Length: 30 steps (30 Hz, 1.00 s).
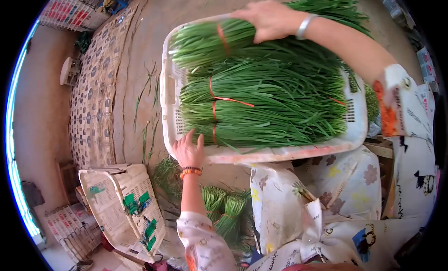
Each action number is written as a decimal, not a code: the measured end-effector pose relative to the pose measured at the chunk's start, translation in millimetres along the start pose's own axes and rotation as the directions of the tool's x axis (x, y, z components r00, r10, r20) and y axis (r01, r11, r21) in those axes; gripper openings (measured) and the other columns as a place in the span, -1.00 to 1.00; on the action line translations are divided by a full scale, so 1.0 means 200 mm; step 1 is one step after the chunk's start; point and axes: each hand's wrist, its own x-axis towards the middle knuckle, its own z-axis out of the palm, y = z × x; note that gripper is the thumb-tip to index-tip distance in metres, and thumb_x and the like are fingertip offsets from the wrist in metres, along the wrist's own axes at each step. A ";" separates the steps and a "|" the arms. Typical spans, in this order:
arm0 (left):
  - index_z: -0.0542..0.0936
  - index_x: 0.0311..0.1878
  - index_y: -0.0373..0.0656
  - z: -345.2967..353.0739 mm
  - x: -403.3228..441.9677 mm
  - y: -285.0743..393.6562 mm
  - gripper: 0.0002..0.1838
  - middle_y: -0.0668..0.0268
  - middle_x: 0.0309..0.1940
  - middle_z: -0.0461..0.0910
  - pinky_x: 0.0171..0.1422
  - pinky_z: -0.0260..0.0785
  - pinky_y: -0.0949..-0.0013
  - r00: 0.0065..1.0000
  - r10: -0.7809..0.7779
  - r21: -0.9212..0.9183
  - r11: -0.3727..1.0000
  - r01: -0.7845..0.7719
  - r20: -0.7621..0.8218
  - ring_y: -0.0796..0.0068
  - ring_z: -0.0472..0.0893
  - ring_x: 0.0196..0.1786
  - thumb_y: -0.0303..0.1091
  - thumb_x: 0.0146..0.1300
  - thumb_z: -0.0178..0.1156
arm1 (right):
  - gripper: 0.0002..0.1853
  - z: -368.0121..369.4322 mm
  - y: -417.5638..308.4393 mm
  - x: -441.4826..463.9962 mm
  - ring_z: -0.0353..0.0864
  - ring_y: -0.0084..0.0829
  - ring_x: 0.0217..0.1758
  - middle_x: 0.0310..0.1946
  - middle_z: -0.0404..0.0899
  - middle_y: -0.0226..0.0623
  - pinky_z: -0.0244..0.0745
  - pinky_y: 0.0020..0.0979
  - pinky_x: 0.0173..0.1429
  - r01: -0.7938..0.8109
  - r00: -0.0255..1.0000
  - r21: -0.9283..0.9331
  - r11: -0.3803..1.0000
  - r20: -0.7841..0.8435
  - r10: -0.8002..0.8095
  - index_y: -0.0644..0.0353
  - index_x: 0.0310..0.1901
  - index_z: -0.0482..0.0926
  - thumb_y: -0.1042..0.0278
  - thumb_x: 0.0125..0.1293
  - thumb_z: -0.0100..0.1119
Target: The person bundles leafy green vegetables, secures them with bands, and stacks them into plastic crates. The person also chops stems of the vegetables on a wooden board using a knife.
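So there's a big white plastic crate [289, 154] full of long green leaves, all tied up in bundles, and both hands are on it. The right hand [273, 20], the one with the silver bangle [305, 27], has its grip clamped around the top bundle [198, 44], thumb on the near side and fingers over the far side. That bundle lies along the far side of the crate, pale stem ends to the left, dark leaf tips poking out past the rim on the right, with an orange-red band around it near the stems.

The left hand [189, 152], wearing orange beads [190, 171], is at the near left corner of the crate. Grip's apart there: thumb and fingers spread, right by the stem ends. Can't tell if it's pressing down on the rim.

The other bundles [270, 103] fill the middle and near side of the crate, red ties around them, one with a loose end lying across the leaves.

Around it: loose green leaves [144, 98] on the floor, a patterned mat [91, 98] off to the left, smaller bunches [226, 208] below the crate, and a second crate [105, 215] lower left with green tape on it.
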 end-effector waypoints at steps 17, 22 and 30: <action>0.44 -0.11 -0.17 0.01 0.14 -0.05 -0.68 0.16 -0.21 0.48 -0.02 0.24 0.23 0.984 0.167 -0.251 0.957 -0.149 0.054 0.19 0.44 -0.14 -0.31 0.04 0.10 | -0.04 0.86 0.20 0.26 0.33 -0.11 0.02 -0.10 0.36 0.02 0.24 -0.23 0.06 -0.135 0.935 0.195 0.971 0.351 0.059 0.04 0.21 0.02 -0.13 -0.28 0.19; 0.48 -0.24 -0.22 0.17 0.75 0.33 -0.75 0.09 -0.29 0.49 -0.08 0.29 0.26 0.945 0.305 -0.121 0.949 -0.291 0.119 0.11 0.43 -0.17 -0.27 0.15 -0.09 | -0.15 0.93 0.18 0.22 0.36 -0.14 -0.07 -0.22 0.39 -0.06 0.25 -0.23 0.00 -0.194 0.963 0.208 0.959 0.225 0.146 -0.07 0.18 0.11 -0.22 -0.20 0.09; 0.46 -0.24 -0.12 0.47 0.90 0.30 -0.65 0.24 -0.32 0.53 -0.06 0.27 0.18 0.906 0.388 0.273 0.864 -0.422 0.172 0.15 0.45 -0.21 -0.16 0.20 -0.29 | -0.15 0.95 0.15 0.19 0.36 -0.13 0.00 -0.12 0.39 -0.07 0.27 -0.20 0.01 -0.206 0.965 0.167 0.964 0.198 0.172 -0.11 0.16 0.16 -0.37 -0.19 0.00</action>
